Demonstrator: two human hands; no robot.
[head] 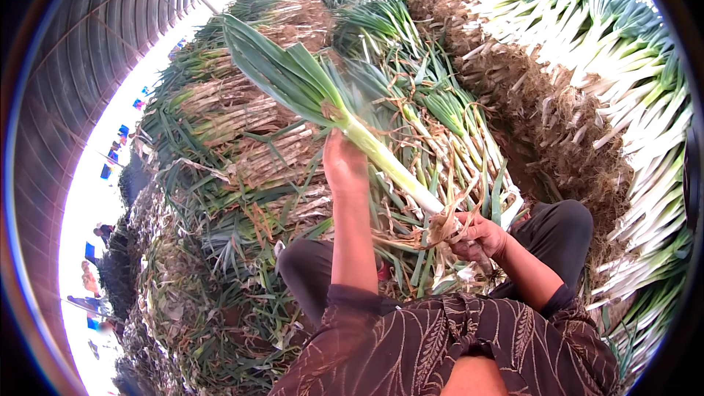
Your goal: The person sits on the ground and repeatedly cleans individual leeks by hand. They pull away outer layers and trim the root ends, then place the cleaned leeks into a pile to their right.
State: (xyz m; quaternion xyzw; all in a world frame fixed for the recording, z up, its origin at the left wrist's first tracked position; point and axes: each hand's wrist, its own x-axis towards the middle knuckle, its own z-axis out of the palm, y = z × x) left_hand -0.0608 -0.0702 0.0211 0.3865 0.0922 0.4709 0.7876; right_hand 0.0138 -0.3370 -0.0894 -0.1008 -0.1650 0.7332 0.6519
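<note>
A large green onion (393, 162) slants across the middle of the view, its broad green leaves (286, 74) pointing to the upper left. My left hand (345, 162) holds it from behind where the leaves meet the pale stalk, with the fingers mostly hidden. At the white lower end, my right hand (478, 237) grips the stalk near the root, along with brown, papery outer skin (443, 228) that hangs loose there. Beneath the held stalk lies a heap of untrimmed green onions (434, 104) with dry, yellowed leaves, reaching down between my knees.
On the right, a long row of clean, white-stalked green onions (577, 49) lies with brown roots (550, 115) facing me. Stacked unpeeled onions (264, 115) fill the left. Leaf scraps (220, 297) cover the lower left, below a curved tunnel wall (104, 27). People (102, 231) are at far left.
</note>
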